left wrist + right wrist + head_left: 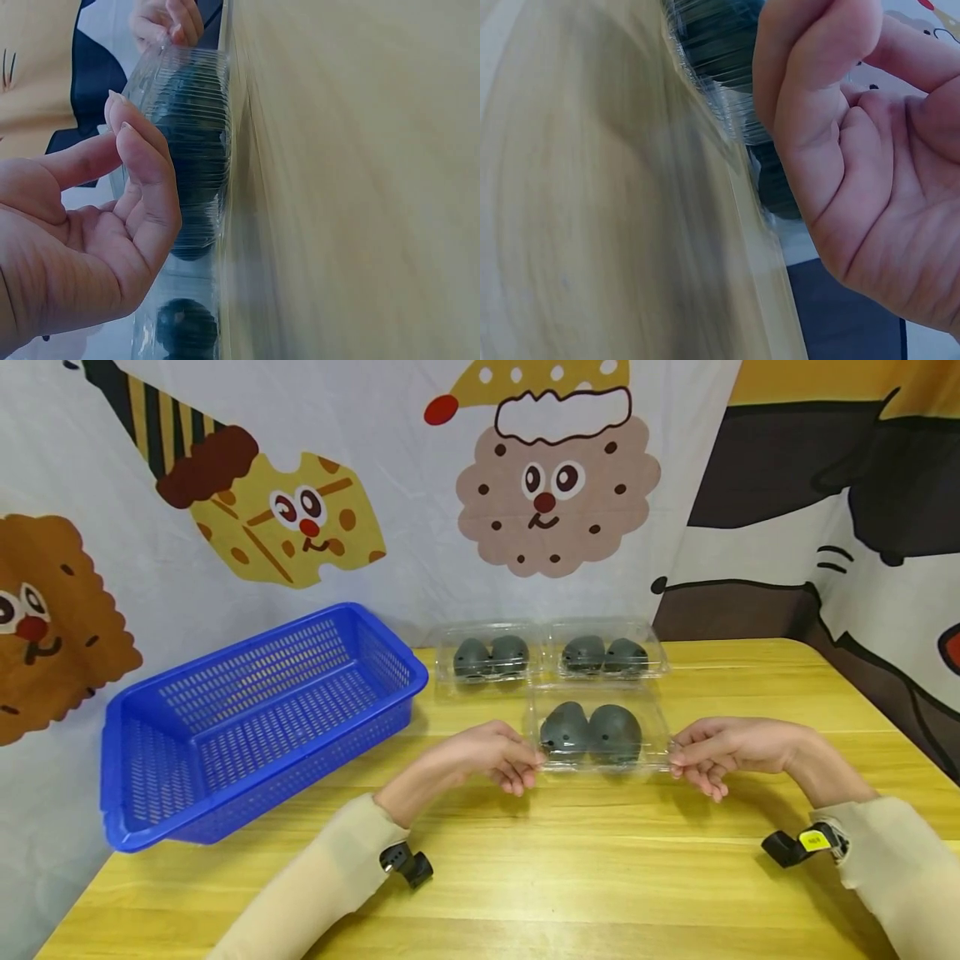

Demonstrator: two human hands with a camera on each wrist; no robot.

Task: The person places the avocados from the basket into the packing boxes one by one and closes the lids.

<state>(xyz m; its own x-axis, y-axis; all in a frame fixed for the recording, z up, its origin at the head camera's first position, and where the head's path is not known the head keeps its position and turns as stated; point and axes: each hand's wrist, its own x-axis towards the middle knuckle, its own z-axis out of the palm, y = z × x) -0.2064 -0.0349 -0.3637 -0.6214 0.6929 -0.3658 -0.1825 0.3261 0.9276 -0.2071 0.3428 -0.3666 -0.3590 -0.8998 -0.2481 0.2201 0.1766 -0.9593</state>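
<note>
In the head view a clear plastic clamshell box [600,758] with two dark green avocado-like fruits [615,733] inside sits near the middle of the table. My left hand [498,756] pinches its near left corner between thumb and fingers. At the near right corner my right hand [723,752] pinches the rim the same way. The left wrist view shows the ribbed side of the box [202,112] beyond my curled fingers [154,180]. In the right wrist view my fingers [810,97] hide part of the box.
Two more clear boxes, a left one [442,664] and a right one [660,664], each with two dark fruits, stand behind. A blue perforated plastic basket [262,777] is on the left of the wooden table [540,877]. A cartoon-printed cloth [412,485] hangs behind.
</note>
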